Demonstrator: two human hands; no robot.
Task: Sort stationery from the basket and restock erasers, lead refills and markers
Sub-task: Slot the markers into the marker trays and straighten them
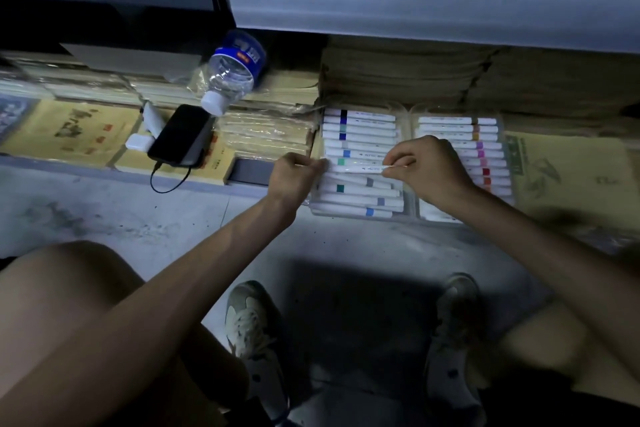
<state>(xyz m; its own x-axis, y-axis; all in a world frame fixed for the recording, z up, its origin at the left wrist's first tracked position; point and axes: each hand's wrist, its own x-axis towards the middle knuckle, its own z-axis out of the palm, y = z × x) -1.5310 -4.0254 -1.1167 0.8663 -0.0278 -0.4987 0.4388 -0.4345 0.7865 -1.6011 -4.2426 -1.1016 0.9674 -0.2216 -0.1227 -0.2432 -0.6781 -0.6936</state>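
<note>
Crouching leaves bare concrete floor open between the person's shoes and the low shelf's front lip. The shelf board above overhangs closely, so free room lies toward the floor side. Two clear trays sit at the front edge, the left tray and the right tray, both full of markers lying crosswise.

A white marker is held level over the left tray's middle rows. The left hand pinches its left end with curled fingers, and the right hand pinches its right end between thumb and forefinger. Whether it touches the markers beneath is unclear.

Brown paper stacks wall in the trays behind. To the left lie a cabled phone and a tilted water bottle.
</note>
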